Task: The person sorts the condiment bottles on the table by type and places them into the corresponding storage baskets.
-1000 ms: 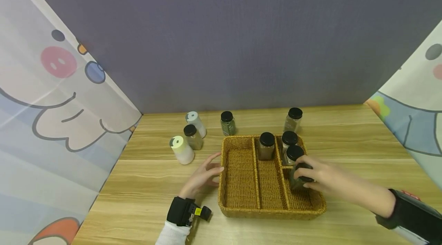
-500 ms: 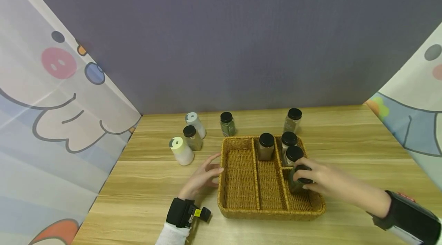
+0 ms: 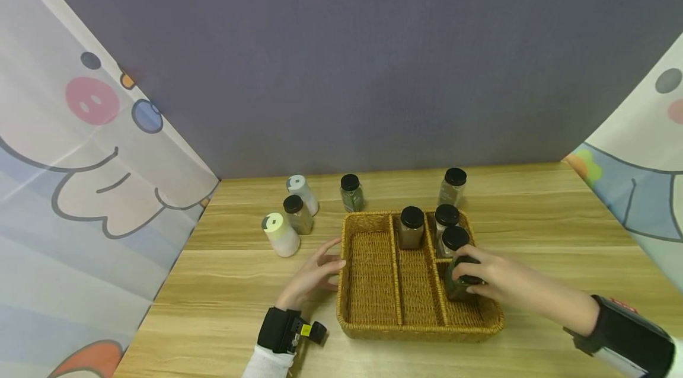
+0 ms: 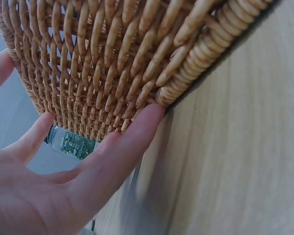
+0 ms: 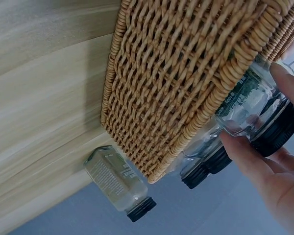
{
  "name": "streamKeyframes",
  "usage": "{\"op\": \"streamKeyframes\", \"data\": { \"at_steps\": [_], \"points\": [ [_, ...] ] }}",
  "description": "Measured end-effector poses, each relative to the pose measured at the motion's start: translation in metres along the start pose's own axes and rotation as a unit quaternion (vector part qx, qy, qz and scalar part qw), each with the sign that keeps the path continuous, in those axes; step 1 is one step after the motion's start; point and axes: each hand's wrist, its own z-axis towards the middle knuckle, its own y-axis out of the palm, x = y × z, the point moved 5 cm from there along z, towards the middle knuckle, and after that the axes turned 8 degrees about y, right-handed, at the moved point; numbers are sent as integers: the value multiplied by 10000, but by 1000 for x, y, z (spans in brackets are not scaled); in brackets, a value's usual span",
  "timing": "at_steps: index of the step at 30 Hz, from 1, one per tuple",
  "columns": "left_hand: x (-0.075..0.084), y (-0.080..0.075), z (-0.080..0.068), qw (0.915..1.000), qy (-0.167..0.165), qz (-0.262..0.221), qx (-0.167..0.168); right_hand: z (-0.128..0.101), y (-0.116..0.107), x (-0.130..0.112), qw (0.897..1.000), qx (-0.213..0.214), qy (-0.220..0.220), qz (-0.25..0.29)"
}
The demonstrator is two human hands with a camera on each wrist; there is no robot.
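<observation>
Looks about half done: gripping a black-lidded jar (image 3: pixel 457 289) with right fingers (image 3: pixel 471 270) in the wicker basket (image 3: pixel 373 331) at lower centre, near three more jars (image 3: pixel 411 236), touching its wall with extended left fingers (image 4: pixel 125 152), with five containers (image 3: pixel 287 242) left outside.

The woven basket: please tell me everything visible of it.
The woven basket looks like brown wicker, rectangular, with rounded corners and a thick rim. It stands upright on the wooden table, partitioned into four compartments. Black-lidded jars occupy three; the right hand grips the front-right jar. The left hand touches the basket's left wall.
</observation>
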Motion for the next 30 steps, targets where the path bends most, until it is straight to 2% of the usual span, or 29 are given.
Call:
{"op": "streamKeyframes", "data": {
  "at_steps": [17, 30],
  "points": [
    [-1, 0, 1, 10000, 32, -79, 2, -2, 6, 3, 10000, -27, -8, 37],
    [-2, 0, 3, 9999, 79, 10, -103, -1, 8, 1, 9994, 5, -79, -329]
  ]
}}
